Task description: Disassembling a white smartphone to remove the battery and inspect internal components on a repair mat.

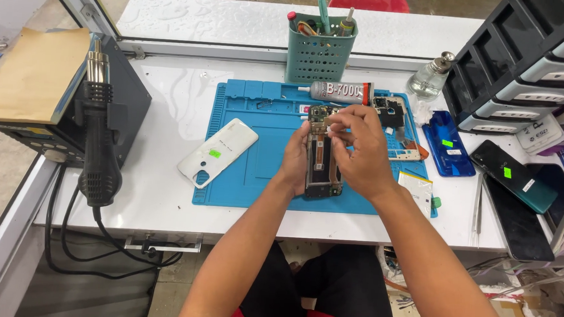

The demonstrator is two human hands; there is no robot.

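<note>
counter (164,191): white, broad, carrying everything else; a glass pane runs along its far edge.
drawer cabinet (525,62): dark frame with grey drawers, at the far right corner.
hot-air station (53,108): dark box at the left, its black nozzle wand (96,136) parked upright in front, cord hanging below the counter edge.
work mat (256,157): blue, centred before the person, with small trays moulded along its far side.
opened phone (323,164): back cover off, board and battery bay showing, held above the middle of the mat, long axis pointing away from the person.
white back cover (218,152): lies half on the mat's left edge, camera cut-out towards the person.
blue back cover (446,151): flat on the counter just right of the mat; a dark phone (512,176) lies further right.
tool basket (320,51): teal, behind the mat, with handles sticking out.
glue tube (337,90): on its side along the mat's far trays.
left hand (295,159): wrapped around the phone's left edge, steadying it.
right hand (359,153): thumb and forefinger pinched together at the phone's upper end; whether they grip a small part cannot be told.
doing it well: likely keep the left grip firm and the frame level, work the pinch gently, no twisting of the board.
</note>
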